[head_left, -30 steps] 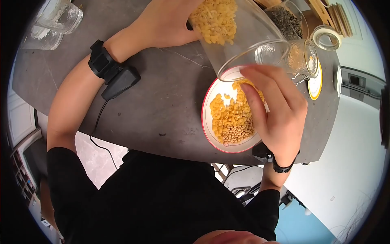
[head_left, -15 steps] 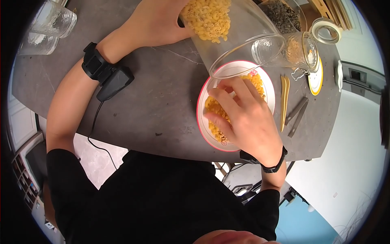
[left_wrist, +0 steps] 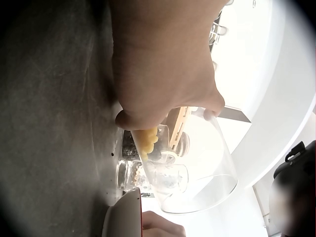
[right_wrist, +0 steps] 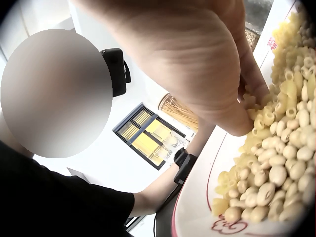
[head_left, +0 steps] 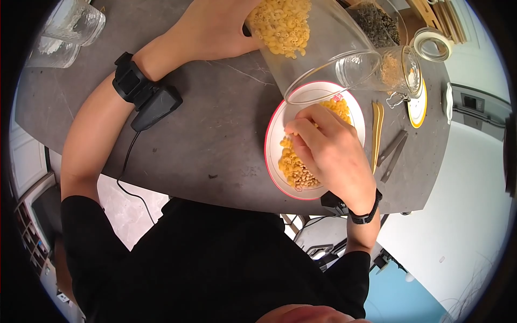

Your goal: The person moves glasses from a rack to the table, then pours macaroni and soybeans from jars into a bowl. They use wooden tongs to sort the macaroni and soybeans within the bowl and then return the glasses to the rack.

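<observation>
The left hand [head_left: 215,29] grips a large glass jar [head_left: 328,48], tilted with its mouth over the bowl's far edge; pasta [head_left: 280,27] lies toward the jar's base. In the left wrist view the left hand [left_wrist: 165,64] spans the jar [left_wrist: 217,163]. A white bowl with a red rim [head_left: 273,164] holds pasta [head_left: 291,161] and pale beans [head_left: 307,180]. Over it the right hand [head_left: 336,153] has its fingers curled down into the pasta. In the right wrist view, the fingertips of the right hand [right_wrist: 197,69] pinch some pasta beside the beans [right_wrist: 276,175].
Right of the bowl lie wooden tongs [head_left: 376,137] and metal tweezers [head_left: 395,153]. Beyond them are a clip-top glass jar [head_left: 398,70], a yellow-rimmed plate [head_left: 418,110] and a container of dark dried bits [head_left: 377,24]. Two glasses [head_left: 81,24] stand at the far left.
The right hand has moved left from the bowl's right side onto the pasta, and its fingers have closed together. The jar has shifted only slightly in the left hand.
</observation>
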The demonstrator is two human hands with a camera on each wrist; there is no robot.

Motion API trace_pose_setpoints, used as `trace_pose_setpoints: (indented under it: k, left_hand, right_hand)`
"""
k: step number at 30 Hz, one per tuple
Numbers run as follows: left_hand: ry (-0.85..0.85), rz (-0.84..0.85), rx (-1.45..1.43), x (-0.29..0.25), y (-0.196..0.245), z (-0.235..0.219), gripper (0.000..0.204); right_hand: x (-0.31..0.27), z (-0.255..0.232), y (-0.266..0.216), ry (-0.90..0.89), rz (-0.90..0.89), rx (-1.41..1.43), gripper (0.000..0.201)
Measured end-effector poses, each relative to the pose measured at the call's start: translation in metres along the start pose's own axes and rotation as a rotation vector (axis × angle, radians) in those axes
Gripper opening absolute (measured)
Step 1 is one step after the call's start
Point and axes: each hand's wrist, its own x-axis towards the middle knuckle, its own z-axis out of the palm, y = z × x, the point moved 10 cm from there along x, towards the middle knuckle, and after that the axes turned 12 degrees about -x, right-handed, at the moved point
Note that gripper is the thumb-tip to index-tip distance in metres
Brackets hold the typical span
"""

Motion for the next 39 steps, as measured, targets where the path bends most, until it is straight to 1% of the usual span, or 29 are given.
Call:
trace_pose_setpoints:
  k: [1, 3, 5, 12, 14, 15, 16, 18, 19, 21, 22, 24, 25, 27, 28, 30, 32, 34, 35, 36, 37, 39]
  left_hand:
    - [0.001, -0.003, 0.002, -0.001, -0.002, 0.001, 0.078]
    - [0.031, 0.042, -0.017, -0.001, -0.001, 0.0, 0.077]
    - [0.03, 0.036, -0.012, 0.0, 0.002, -0.002, 0.077]
    - [0.018, 0.031, -0.015, 0.001, 0.003, -0.001, 0.077]
    - [0.018, 0.04, -0.008, -0.001, -0.001, 0.0, 0.077]
    - [0.022, 0.051, -0.001, -0.001, -0.001, 0.0, 0.078]
    - [0.022, 0.054, -0.003, -0.001, -0.001, 0.0, 0.078]
    - [0.022, 0.022, -0.002, -0.001, -0.004, -0.001, 0.079]
    - [0.021, 0.019, 0.002, -0.002, -0.006, -0.001, 0.079]
    - [0.021, 0.021, 0.014, -0.005, -0.011, 0.002, 0.079]
    - [0.022, 0.014, 0.017, -0.006, -0.013, 0.001, 0.079]
    - [0.011, 0.045, 0.018, -0.005, -0.011, 0.003, 0.08]
    - [0.012, 0.044, 0.015, -0.004, -0.008, 0.002, 0.08]
    - [0.005, 0.006, -0.036, -0.001, -0.003, -0.001, 0.084]
    - [0.002, 0.008, -0.038, 0.001, 0.0, -0.002, 0.084]
    - [-0.023, -0.065, -0.011, 0.003, -0.003, -0.001, 0.086]
    - [-0.007, -0.036, -0.02, 0.0, -0.003, 0.001, 0.086]
    - [0.013, -0.003, -0.032, -0.001, -0.001, -0.002, 0.086]
    - [-0.026, -0.069, -0.019, -0.002, -0.006, 0.0, 0.086]
    - [-0.065, -0.137, -0.005, -0.003, -0.012, 0.003, 0.086]
    - [-0.066, -0.137, -0.004, -0.004, -0.016, 0.005, 0.086]
    - [-0.007, 0.0, 0.046, -0.004, -0.011, 0.002, 0.085]
  right_hand:
    - [0.0, -0.003, 0.0, 0.008, -0.015, 0.037, 0.017]
    - [0.001, -0.008, 0.0, 0.016, -0.034, 0.076, 0.017]
    - [0.001, -0.015, 0.007, 0.016, 0.015, 0.128, 0.015]
    - [0.018, -0.059, 0.006, 0.064, 0.011, 0.109, 0.016]
    - [0.028, -0.075, 0.003, 0.171, 0.037, 0.077, 0.016]
    - [0.032, -0.083, 0.0, 0.291, 0.039, 0.027, 0.016]
    - [0.037, -0.08, -0.001, 0.292, 0.042, 0.025, 0.016]
    - [0.038, -0.088, -0.01, 0.418, 0.009, -0.143, 0.018]
    - [0.035, -0.085, -0.01, 0.418, 0.005, -0.14, 0.018]
    - [0.016, -0.085, -0.006, 0.497, 0.006, -0.116, 0.024]
    - [0.008, -0.085, -0.005, 0.492, 0.0, -0.111, 0.024]
    - [0.002, -0.049, 0.015, 0.088, 0.164, -0.089, 0.029]
    - [0.0, -0.046, 0.017, 0.085, 0.166, -0.089, 0.029]
    - [-0.001, -0.024, 0.011, -0.045, 0.055, -0.123, 0.039]
    - [-0.002, -0.022, 0.011, -0.044, 0.058, -0.123, 0.039]
    - [-0.002, -0.016, 0.004, -0.047, 0.023, -0.027, 0.044]
    - [-0.001, -0.009, -0.002, -0.061, 0.017, 0.001, 0.043]
    - [0.0, -0.005, -0.004, -0.036, 0.046, 0.047, 0.033]
    - [0.0, -0.003, -0.001, -0.035, 0.05, 0.046, 0.033]
    - [0.0, 0.001, -0.002, -0.043, 0.018, 0.026, 0.03]
    - [0.0, 0.003, -0.004, -0.05, -0.017, 0.007, 0.027]
    - [0.001, 0.005, -0.001, -0.054, -0.002, 0.016, 0.024]
